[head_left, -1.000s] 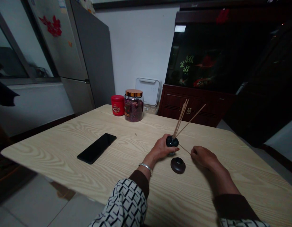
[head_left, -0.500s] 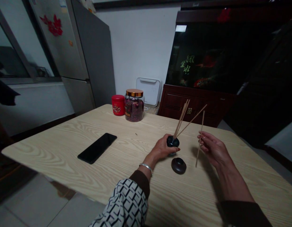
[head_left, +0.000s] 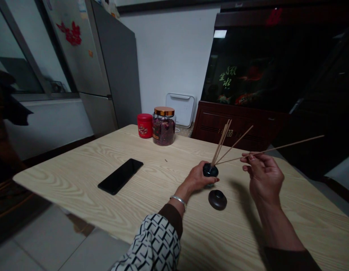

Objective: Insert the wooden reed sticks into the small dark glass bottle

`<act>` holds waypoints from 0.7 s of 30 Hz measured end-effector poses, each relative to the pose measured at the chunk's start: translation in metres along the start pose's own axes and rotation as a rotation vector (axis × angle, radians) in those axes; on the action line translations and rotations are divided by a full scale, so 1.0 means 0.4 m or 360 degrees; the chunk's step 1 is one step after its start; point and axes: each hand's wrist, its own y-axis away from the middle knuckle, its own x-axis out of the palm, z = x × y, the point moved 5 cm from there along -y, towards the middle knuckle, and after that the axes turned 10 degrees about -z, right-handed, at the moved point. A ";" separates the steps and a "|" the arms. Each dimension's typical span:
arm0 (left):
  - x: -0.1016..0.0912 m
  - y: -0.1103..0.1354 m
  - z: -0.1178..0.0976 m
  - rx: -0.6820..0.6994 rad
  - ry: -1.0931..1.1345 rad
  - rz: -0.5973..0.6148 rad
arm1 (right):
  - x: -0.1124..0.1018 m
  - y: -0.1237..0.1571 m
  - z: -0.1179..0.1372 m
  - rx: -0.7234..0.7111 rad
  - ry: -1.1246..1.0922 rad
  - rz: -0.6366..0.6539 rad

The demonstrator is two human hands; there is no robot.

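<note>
Left hand (head_left: pixel 197 177): curled around the small dark bottle (head_left: pixel 210 170), grasping its body; one digit lies across the near side, while those on the far side are mostly hidden.
Right hand (head_left: pixel 265 177): raised above the table (head_left: pixel 163 178), thumb and fingertips pinched on a thin stick (head_left: pixel 287 145); the other fingers bend loosely, partly overlapping one another.
Pinched stick: slanting, its outer end high and well to the right, its inner end at the bottle's mouth; whether the tip is inside or just beside the opening, I cannot tell.
Bottle: standing on the table within the left hand's grip, well apart from the right hand.
Sticks in the bottle: a close bundle (head_left: pixel 220 145) rising steeply from the mouth, and a single leaning stick (head_left: pixel 233 145) tilted to the right; the exact count is too fine to tell.
Dark round cap (head_left: pixel 217 200): lying on the table near the bottle, between the two forearms, touched by neither hand.
Left wrist: a silver bracelet (head_left: pixel 178 199) just above a brown cuff.
Elsewhere on the table: a black phone (head_left: pixel 120 176) to the left; a red canister (head_left: pixel 145 126) beside a copper-lidded jar (head_left: pixel 163 130) at the back.
</note>
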 end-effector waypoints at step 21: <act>0.003 -0.003 0.005 0.0060 0.0006 0.0027 | 0.088 0.074 -0.100 -0.0034 0.0753 0.0656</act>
